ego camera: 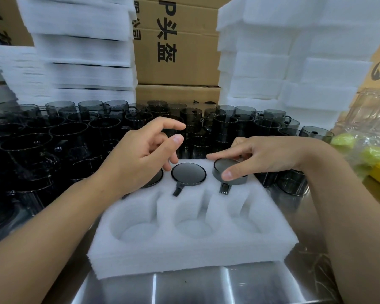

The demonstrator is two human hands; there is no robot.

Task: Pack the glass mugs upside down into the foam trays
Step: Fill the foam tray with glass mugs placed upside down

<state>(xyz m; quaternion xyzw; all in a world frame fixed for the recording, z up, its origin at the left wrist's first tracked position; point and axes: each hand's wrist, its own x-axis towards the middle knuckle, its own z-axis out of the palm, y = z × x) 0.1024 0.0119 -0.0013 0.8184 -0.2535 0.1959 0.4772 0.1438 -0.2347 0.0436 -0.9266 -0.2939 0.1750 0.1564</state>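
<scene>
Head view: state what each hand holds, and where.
Right hand pinches the upside-down mug at the far right of the foam tray by the rim of its upturned base. Left hand holds nothing.

Far-left dark smoked-glass mug [156, 180] in white foam tray [193, 257]: mostly hidden under left hand [140, 159]. Far-right mug [223, 165]: far rim covered by right hand [268, 156] fingers.

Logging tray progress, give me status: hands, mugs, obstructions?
Left hand open, holding nothing. Right hand grips smoky dark glass mug upside down in white foam tray far-right pocket. Near row empty; nothing blocking.
</scene>
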